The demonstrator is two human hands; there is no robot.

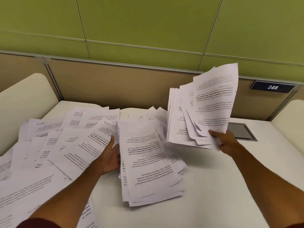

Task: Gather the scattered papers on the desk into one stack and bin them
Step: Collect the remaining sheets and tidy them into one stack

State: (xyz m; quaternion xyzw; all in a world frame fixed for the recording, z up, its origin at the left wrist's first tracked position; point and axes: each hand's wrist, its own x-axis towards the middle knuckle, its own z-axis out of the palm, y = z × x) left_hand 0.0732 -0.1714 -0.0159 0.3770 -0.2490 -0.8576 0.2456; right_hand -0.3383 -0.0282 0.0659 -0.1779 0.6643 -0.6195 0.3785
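Printed white papers cover the white desk [230,186]. A rough stack of sheets [148,162] lies in the middle. Loose scattered sheets [54,142] spread over the left half and the back. My left hand [111,157] lies flat with straight fingers against the left edge of the middle stack, resting on a loose sheet. My right hand [225,141] grips the lower corner of a fanned bundle of papers [205,112], held upright above the desk at the right. No bin is in view.
A tan partition [123,83] runs along the desk's back edge, below a green wall. A dark plate reading 248 [272,87] hangs at the right. A grey cable hatch [241,132] is set in the desk behind my right hand. Cream side panels stand at both ends.
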